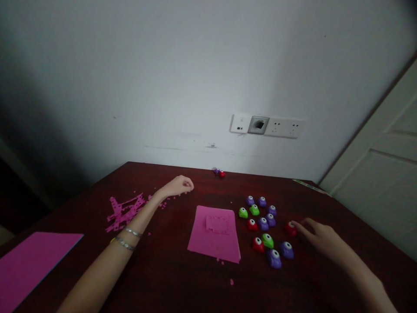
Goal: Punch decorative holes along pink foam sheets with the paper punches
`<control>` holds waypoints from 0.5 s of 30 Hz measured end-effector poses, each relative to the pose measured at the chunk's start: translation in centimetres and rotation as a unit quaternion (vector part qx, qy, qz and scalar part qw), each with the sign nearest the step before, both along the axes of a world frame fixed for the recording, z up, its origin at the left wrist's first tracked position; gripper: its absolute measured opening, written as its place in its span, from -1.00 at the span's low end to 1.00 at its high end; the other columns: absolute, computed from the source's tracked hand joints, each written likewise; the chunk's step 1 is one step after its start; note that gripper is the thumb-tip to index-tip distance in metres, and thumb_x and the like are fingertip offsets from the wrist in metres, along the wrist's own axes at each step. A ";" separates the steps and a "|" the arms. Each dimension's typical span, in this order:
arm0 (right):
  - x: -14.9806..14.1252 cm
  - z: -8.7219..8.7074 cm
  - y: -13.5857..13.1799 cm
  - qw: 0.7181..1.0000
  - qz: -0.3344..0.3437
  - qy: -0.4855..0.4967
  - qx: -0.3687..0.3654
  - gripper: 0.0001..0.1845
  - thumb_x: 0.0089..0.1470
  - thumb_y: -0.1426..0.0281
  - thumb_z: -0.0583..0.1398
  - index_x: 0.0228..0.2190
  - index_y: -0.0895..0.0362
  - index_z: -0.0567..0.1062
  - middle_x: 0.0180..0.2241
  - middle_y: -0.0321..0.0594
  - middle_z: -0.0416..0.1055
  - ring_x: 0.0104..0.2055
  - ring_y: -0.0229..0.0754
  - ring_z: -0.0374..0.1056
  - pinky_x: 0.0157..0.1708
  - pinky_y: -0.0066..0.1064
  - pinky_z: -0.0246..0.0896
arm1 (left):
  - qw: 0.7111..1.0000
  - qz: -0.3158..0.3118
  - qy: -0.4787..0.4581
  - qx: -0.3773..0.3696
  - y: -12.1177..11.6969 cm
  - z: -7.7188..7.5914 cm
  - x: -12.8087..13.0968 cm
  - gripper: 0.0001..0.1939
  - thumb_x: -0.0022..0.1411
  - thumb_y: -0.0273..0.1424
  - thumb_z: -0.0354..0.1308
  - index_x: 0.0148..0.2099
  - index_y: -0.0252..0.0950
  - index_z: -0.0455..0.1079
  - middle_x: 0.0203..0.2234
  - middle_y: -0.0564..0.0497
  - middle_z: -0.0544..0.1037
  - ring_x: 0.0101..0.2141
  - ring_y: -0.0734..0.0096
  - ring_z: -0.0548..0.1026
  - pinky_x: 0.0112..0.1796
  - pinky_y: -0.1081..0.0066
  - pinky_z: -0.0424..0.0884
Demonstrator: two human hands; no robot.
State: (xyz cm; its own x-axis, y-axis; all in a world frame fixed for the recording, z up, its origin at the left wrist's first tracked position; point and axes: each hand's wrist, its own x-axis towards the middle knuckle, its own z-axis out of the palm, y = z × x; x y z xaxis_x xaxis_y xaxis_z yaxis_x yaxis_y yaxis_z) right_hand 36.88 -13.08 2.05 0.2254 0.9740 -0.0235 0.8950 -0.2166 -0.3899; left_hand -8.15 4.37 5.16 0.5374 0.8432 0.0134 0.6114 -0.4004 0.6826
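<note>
My left hand (178, 186) hovers over or rests on the far left part of the table, its fingers curled together. Whatever it may hold is hidden. Small pink paper bits (163, 204) lie beneath and beside it. My right hand (321, 237) has its thumb and fingers on a red craft paper punch (291, 228) with a white top button. Left of that stand several more punches in purple (274, 259), green (267, 241) and red (258, 244). Between my hands lies a pink sheet (213, 250), with a smaller ragged-edged pink piece (217, 224) on top.
Pink paper scraps (125, 213) are heaped left of my left forearm. A stack of pink paper (35, 261) lies at the near left. Another red punch (222, 174) and a purple one (216, 171) sit by the wall. Wall sockets (284, 128) are above the table (163, 278).
</note>
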 end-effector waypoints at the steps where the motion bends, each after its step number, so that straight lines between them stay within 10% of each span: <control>1: 0.0 0.2 -0.1 1.000 -0.001 -0.005 0.012 -0.53 0.01 -0.02 -0.01 -0.52 0.08 0.44 -0.53 -0.16 0.49 -0.44 -0.03 0.44 -0.43 -0.34 0.21 | 1.000 0.008 -0.010 0.010 0.2 -0.2 1.0 -0.76 0.05 -0.34 0.03 -0.26 -0.37 0.39 -0.42 -0.04 0.50 -0.44 0.45 0.42 -0.54 0.57 0.24; 15: -1.3 0.8 -0.4 0.996 0.006 -0.050 0.072 -0.68 0.04 0.11 0.02 -0.49 0.00 0.46 -0.53 -0.21 0.49 -0.42 -0.04 0.44 -0.50 -0.40 0.17 | 0.986 0.143 -0.014 0.087 10.7 -3.8 13.5 -0.84 0.00 -0.45 0.18 -0.34 -0.43 0.47 -0.48 -0.06 0.51 -0.43 0.39 0.44 -0.39 0.47 0.27</control>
